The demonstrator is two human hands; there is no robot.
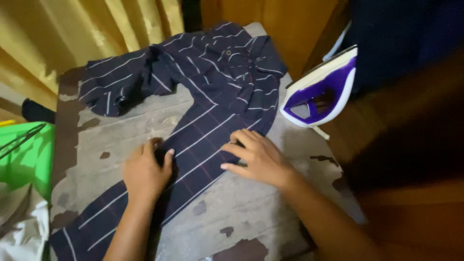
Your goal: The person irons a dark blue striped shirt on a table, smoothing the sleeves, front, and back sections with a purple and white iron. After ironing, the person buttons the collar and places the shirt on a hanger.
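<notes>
A dark navy shirt with thin white stripes (208,92) lies spread across a worn grey table (125,140), collar at the far end, one sleeve bunched to the left. My left hand (145,171) grips a fold of the shirt's lower part, fingers curled into the cloth. My right hand (256,157) rests flat on the shirt's right edge, fingers spread and pressing down. A white and purple electric iron (321,89) stands on its heel at the table's right edge, just beyond my right hand.
The tabletop has peeling paint patches (241,249). A green plastic item (26,154) and pale cloth (19,227) sit at the left. Yellow curtains (63,29) hang behind; a wooden panel (290,24) and dark fabric (401,34) stand at the back right.
</notes>
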